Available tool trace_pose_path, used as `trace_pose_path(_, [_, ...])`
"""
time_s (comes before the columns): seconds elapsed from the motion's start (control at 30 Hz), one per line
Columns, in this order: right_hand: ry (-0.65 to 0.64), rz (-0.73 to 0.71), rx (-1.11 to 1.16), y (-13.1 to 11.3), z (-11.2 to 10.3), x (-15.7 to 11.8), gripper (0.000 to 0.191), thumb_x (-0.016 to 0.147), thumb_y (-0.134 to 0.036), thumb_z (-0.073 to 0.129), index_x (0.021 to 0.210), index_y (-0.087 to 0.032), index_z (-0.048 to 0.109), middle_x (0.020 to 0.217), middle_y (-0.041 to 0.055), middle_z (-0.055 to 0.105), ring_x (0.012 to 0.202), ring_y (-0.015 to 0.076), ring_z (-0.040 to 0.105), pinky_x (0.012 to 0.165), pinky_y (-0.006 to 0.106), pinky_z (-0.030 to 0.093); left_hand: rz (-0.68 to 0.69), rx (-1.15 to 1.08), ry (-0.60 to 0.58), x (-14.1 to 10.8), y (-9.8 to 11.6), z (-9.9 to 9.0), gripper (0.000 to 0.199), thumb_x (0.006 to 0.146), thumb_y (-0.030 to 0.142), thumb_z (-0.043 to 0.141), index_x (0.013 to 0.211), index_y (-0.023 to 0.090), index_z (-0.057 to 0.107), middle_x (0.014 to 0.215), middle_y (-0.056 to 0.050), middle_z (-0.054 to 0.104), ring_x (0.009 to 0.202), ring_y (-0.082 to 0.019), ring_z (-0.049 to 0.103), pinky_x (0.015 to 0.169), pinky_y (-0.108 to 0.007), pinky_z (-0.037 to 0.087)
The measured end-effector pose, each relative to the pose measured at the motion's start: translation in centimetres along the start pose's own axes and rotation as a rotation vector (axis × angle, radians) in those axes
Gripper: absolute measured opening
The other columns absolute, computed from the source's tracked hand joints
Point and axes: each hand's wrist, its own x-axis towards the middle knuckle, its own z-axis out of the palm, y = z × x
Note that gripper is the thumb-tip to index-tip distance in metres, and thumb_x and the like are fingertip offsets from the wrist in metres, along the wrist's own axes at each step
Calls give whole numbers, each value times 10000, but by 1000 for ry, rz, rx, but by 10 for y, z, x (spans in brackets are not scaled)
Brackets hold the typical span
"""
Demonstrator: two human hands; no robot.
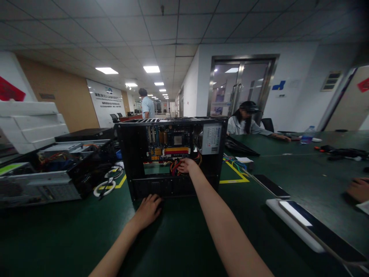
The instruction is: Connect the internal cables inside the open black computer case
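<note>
An open black computer case (170,187) stands upright on the green table, its inside facing me. In its upper part sit a motherboard (178,140) and, at the right, a silver power supply (211,138). My right hand (186,165) reaches inside below the board, its bent fingers at a bundle of coloured cables (175,168); the fingertips are partly hidden among them. My left hand (150,211) lies on the table at the case's lower front edge, fingers spread, holding nothing.
At the left are another opened computer case (54,181), white foam blocks (37,129) and coiled cables (105,188). At the right lie phones (272,185) and a white power bank (294,227). A seated person (245,117) is behind a bottle (308,135); another hand (359,188) shows at the right edge.
</note>
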Motion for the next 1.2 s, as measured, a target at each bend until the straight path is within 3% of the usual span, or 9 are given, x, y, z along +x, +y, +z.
trace_pose_path(0.33, [272,-143,-299,5,10,-10,127,747,-298,433,817,-196,403,702,12,490,572,129,543,511,266,422,30,-13,30,-1,-1,1,317,764,249,382,1077,254,428,1085,-38,441,993,-203,394,814,-353,336])
trace_pose_path(0.6, [152,-98,-523,4,9,-8,127,772,-266,410,721,-156,448,582,-3,515,493,111,533,526,268,427,23,-19,16,-2,3,-5,305,781,259,363,1080,259,422,1074,-38,439,1000,-198,394,822,-348,335])
trace_pose_path(0.97, [87,-66,-789,1,6,-12,150,797,-253,398,778,-147,502,665,14,634,474,67,547,557,222,419,-7,-21,0,-1,1,0,313,767,258,381,1077,261,422,1110,-34,426,1050,-213,366,852,-370,319])
trace_pose_path(1.07, [81,-99,-911,8,9,-12,116,756,-228,460,762,-131,522,610,21,625,460,78,546,534,220,421,-14,-28,-17,-2,2,-3,323,767,260,380,1088,267,418,1116,-30,422,1054,-212,366,863,-372,311])
trace_pose_path(1.2, [121,-272,-1025,18,10,-11,115,691,-150,515,794,-103,537,640,57,626,496,98,560,488,193,415,0,-27,-5,-2,2,-2,323,768,261,376,1089,262,420,1117,-33,417,1050,-210,368,867,-367,309])
